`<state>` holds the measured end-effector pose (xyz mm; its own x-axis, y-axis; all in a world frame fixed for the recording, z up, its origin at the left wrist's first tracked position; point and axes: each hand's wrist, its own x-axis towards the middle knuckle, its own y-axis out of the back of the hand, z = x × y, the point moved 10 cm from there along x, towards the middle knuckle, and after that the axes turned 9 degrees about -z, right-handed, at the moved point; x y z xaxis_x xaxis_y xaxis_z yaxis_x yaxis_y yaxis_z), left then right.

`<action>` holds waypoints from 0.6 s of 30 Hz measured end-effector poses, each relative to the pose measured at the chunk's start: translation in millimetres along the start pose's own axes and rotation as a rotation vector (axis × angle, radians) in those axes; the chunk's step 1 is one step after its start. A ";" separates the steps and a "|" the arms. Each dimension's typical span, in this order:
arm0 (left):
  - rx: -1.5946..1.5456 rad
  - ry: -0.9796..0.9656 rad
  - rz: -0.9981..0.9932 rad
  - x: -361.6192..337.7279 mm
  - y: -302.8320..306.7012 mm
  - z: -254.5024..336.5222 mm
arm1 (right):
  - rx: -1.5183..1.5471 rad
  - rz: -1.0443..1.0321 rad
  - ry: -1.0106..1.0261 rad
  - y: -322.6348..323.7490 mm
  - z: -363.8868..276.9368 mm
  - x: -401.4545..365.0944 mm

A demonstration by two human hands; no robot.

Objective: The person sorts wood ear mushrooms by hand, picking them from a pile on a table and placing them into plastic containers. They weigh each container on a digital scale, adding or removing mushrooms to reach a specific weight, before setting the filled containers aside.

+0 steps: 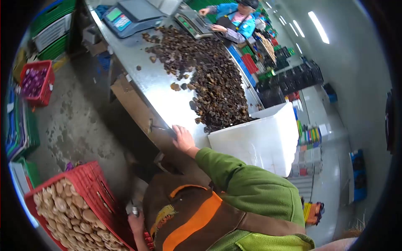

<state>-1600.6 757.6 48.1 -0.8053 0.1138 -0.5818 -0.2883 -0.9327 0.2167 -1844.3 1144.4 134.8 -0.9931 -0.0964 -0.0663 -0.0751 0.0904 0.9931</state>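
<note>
My right hand [183,139], in a green sleeve, lies at the near edge of the metal table [146,90], fingers extended. On that table spreads a heap of small dark brown mushroom-like pieces [217,83]. Against the heap's end, right of my hand, stands a white box [255,140] turned on its side. Low beside my brown apron, my left hand [136,221] is closed around a small silver metal thing [134,210]; its kind I cannot tell. Just left of that hand is a red crate [98,184] full of pale beige mushrooms [71,209].
A blue digital scale [130,19] sits at the table's far end. Beyond the heap a person in blue [238,19] works at another scale [194,23]. Another red crate [48,90] with purple produce stands on the floor [79,121]. Black crates [293,79] are stacked at the right.
</note>
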 end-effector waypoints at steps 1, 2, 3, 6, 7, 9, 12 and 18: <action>0.057 0.071 0.034 7.0 25.0 47.9 | 0.022 -0.018 0.010 0.5 1.4 0.1; 0.069 0.047 0.033 25.4 31.0 49.0 | 0.044 -0.012 0.037 5.8 2.5 19.2; 0.163 -0.152 0.261 35.0 59.8 59.8 | 0.059 -0.024 0.052 4.6 1.3 17.7; -0.173 0.021 0.223 69.0 101.7 60.7 | 0.144 -0.066 -0.013 1.9 3.8 8.0; -0.220 -0.009 0.174 82.6 110.8 58.5 | 0.206 -0.061 0.020 0.7 4.4 9.3; -0.290 0.036 0.123 101.5 127.8 109.8 | 0.266 -0.042 0.006 4.4 6.2 17.4; -0.304 0.522 -0.110 138.2 136.4 141.6 | 0.264 -0.053 -0.053 14.1 -4.5 40.0; -0.858 0.273 -0.202 347.5 82.9 108.0 | 0.303 -0.082 -0.218 -13.1 -6.1 78.0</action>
<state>-1960.3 756.7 -51.5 -0.5999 0.3187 -0.7339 0.1609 -0.8505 -0.5008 -1920.2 1129.6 117.2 -0.9762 0.0943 -0.1955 -0.1457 0.3828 0.9123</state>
